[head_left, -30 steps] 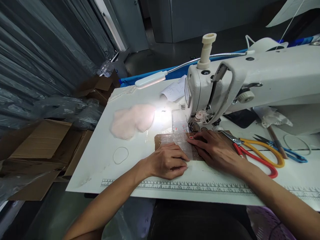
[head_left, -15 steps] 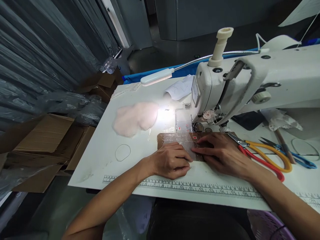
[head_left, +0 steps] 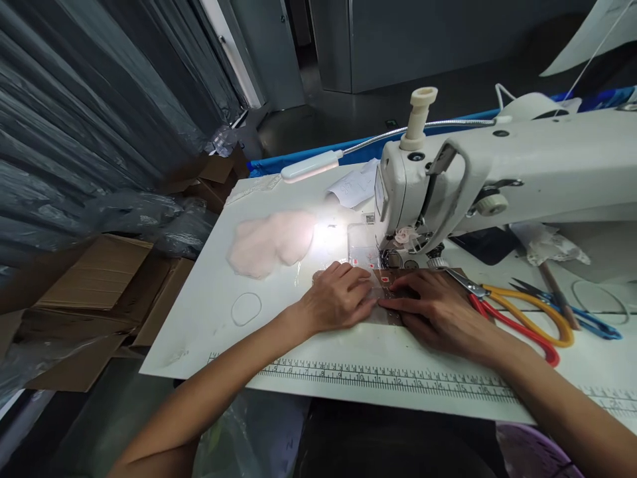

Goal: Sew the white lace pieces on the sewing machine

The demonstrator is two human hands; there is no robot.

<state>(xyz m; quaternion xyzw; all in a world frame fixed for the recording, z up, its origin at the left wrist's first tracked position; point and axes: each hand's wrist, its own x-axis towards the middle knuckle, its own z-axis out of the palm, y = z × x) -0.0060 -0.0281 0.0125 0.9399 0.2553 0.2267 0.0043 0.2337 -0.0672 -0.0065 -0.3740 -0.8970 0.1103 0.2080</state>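
Note:
My left hand (head_left: 341, 299) lies on a thin translucent white piece (head_left: 373, 313), its fingers slightly bent and pressed down. Beneath that piece is a flat brown sheet (head_left: 395, 317), partly hidden by both hands. To the right, my right hand (head_left: 442, 311) rests on the brown sheet with fingers stretched out, index fingertip close to the left hand's fingers. A small red-marked spot (head_left: 385, 279) shows between the hands. Just beyond them stands the white sewing machine (head_left: 405, 192), its needle area near the sheet's far edge.
Scissors with red and yellow handles (head_left: 527, 315) lie by my right wrist, blue-handled scissors (head_left: 592, 322) beyond. Pale pink fabric (head_left: 271, 242) and an elastic loop (head_left: 246, 309) lie left. A lamp (head_left: 311, 166) lights the table. A printed ruler (head_left: 348, 373) runs along the front; cardboard boxes (head_left: 94, 272) stand left.
My left hand has shifted up toward the machine, its fingers less curled and covering more of the sheet's left part. My right hand stays on the sheet. The view has shifted slightly.

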